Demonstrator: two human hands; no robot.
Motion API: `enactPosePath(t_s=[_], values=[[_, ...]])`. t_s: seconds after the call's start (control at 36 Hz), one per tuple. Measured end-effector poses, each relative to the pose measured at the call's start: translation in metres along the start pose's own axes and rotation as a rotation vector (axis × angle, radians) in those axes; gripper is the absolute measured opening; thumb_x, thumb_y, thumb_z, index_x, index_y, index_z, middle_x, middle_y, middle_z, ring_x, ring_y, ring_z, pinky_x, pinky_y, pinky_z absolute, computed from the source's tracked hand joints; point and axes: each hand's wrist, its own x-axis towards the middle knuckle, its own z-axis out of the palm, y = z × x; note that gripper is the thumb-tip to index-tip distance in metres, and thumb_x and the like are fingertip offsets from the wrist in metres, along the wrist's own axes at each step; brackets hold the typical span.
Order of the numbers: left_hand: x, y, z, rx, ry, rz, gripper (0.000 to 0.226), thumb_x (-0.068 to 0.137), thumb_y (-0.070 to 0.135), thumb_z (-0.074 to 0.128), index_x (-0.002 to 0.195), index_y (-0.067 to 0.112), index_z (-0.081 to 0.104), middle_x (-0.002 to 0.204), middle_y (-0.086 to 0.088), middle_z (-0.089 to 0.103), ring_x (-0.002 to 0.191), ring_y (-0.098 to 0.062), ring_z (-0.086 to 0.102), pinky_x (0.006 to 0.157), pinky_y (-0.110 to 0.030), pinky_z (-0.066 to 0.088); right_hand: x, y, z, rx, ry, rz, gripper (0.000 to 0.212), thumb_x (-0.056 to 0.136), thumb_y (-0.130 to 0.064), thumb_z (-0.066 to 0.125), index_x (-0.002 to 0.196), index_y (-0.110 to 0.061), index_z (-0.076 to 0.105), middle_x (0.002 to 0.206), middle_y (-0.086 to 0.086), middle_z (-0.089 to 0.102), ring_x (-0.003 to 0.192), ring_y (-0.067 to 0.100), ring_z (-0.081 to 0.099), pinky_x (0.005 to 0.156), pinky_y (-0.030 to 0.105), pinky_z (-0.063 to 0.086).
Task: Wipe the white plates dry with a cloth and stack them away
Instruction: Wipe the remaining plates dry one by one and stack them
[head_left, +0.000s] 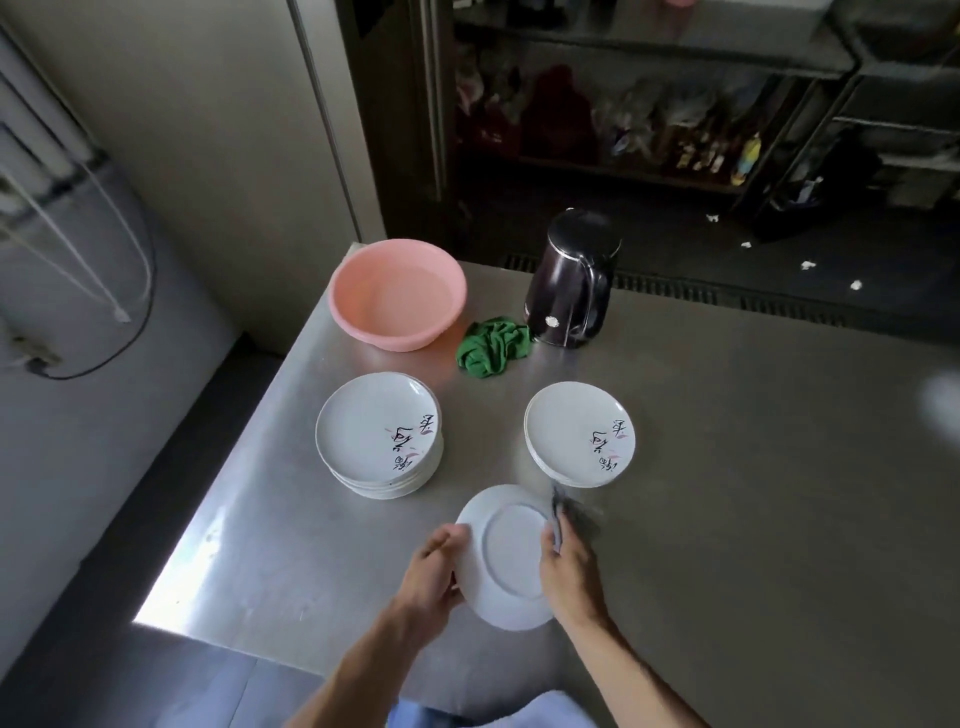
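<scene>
I hold one white plate (506, 558) upside down and tilted above the steel table (727, 493). My left hand (434, 569) grips its left rim. At the plate's right rim my right hand (569, 574) pinches a grey cloth (566, 514), which looks blurred. A tall stack of white plates (376, 434) with black and pink markings stands to the left. A shorter stack (579, 434) stands to the right. A crumpled green cloth (493, 345) lies behind them.
A pink basin (397, 293) sits at the table's far left corner. Beside the green cloth stands a dark electric kettle (569, 283). The table's left edge (234, 441) drops to the floor. Dark shelves (675, 104) fill the background.
</scene>
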Motion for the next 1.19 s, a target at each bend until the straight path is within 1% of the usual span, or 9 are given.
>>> enactPosePath(t_s=[0.19, 0.28, 0.33, 0.44, 0.64, 0.81, 0.89, 1.0, 1.19], values=[[0.011, -0.01, 0.007, -0.114, 0.098, -0.016, 0.02, 0.109, 0.022, 0.048, 0.116, 0.014, 0.064, 0.097, -0.015, 0.069, 0.09, -0.025, 0.064, 0.073, -0.033, 0.054, -0.023, 0.012, 0.027, -0.423, -0.42, -0.563, 0.063, 0.105, -0.042, 0.026, 0.158, -0.009, 0.018, 0.165, 0.006, 0.004, 0.154, 0.02, 0.005, 0.123, 0.031, -0.008], [0.013, -0.012, 0.002, -0.145, 0.136, -0.037, 0.018, 0.107, 0.017, 0.048, 0.11, 0.014, 0.065, 0.089, -0.01, 0.073, 0.08, -0.02, 0.069, 0.067, -0.031, 0.057, -0.029, 0.036, 0.018, -0.451, -0.462, -0.682, 0.064, 0.103, -0.045, 0.026, 0.156, -0.01, 0.029, 0.163, -0.001, 0.01, 0.153, 0.014, 0.012, 0.125, 0.032, 0.003], [0.011, -0.014, 0.0, -0.144, 0.154, -0.06, 0.018, 0.108, 0.027, 0.051, 0.101, 0.018, 0.064, 0.082, -0.004, 0.072, 0.077, -0.018, 0.067, 0.063, -0.031, 0.058, -0.027, 0.048, 0.013, -0.576, -0.374, -0.655, 0.063, 0.102, -0.043, 0.031, 0.154, -0.006, 0.033, 0.162, 0.005, 0.018, 0.151, 0.021, 0.023, 0.122, 0.04, 0.022], [0.007, -0.02, 0.003, -0.141, 0.137, -0.069, 0.024, 0.108, 0.033, 0.052, 0.105, 0.015, 0.068, 0.084, -0.003, 0.075, 0.076, -0.016, 0.073, 0.06, -0.03, 0.058, -0.007, 0.034, 0.022, -0.597, -0.421, -0.278, 0.068, 0.106, -0.045, 0.021, 0.159, -0.01, -0.003, 0.165, 0.01, -0.014, 0.154, 0.019, -0.01, 0.123, 0.037, -0.008], [0.0, -0.02, 0.016, -0.078, -0.003, 0.006, 0.025, 0.106, 0.01, 0.048, 0.117, 0.012, 0.07, 0.103, -0.012, 0.078, 0.084, -0.017, 0.074, 0.064, -0.032, 0.058, 0.003, -0.004, 0.039, -0.309, -0.502, -0.54, 0.057, 0.107, -0.038, 0.03, 0.158, -0.013, 0.019, 0.161, -0.009, -0.002, 0.154, 0.015, -0.003, 0.121, 0.025, -0.01], [-0.003, -0.017, 0.009, -0.029, -0.069, 0.02, 0.03, 0.108, 0.032, 0.051, 0.125, 0.017, 0.07, 0.113, -0.01, 0.076, 0.095, -0.02, 0.072, 0.075, -0.035, 0.059, 0.022, 0.001, 0.037, -0.584, -0.233, -0.216, 0.062, 0.107, -0.042, 0.02, 0.158, -0.007, 0.015, 0.166, 0.014, 0.012, 0.154, 0.023, 0.008, 0.123, 0.036, 0.0], [-0.002, -0.018, 0.008, -0.009, -0.085, 0.026, 0.027, 0.109, 0.028, 0.051, 0.124, 0.017, 0.07, 0.115, -0.011, 0.076, 0.097, -0.02, 0.073, 0.075, -0.035, 0.059, 0.019, -0.001, 0.041, -0.514, -0.315, -0.384, 0.066, 0.105, -0.046, 0.007, 0.158, -0.01, 0.019, 0.166, 0.011, 0.01, 0.154, 0.024, 0.004, 0.124, 0.039, -0.002], [0.0, -0.017, 0.009, 0.037, -0.075, 0.073, 0.025, 0.107, 0.011, 0.05, 0.112, 0.012, 0.075, 0.106, -0.014, 0.077, 0.09, -0.02, 0.073, 0.071, -0.036, 0.059, 0.01, 0.003, 0.033, -0.343, -0.296, -0.722, 0.051, 0.106, -0.041, 0.031, 0.149, -0.018, 0.045, 0.161, -0.001, 0.032, 0.152, 0.021, 0.021, 0.123, 0.044, 0.012], [0.009, -0.018, -0.001, -0.1, 0.063, 0.057, 0.007, 0.102, 0.009, 0.056, 0.096, 0.013, 0.058, 0.089, -0.01, 0.064, 0.079, -0.021, 0.065, 0.067, -0.038, 0.056, 0.031, 0.015, 0.026, -0.302, -0.14, -0.02, 0.047, 0.107, -0.029, 0.03, 0.142, -0.003, 0.048, 0.149, 0.018, 0.045, 0.14, 0.032, 0.037, 0.117, 0.04, 0.022]])
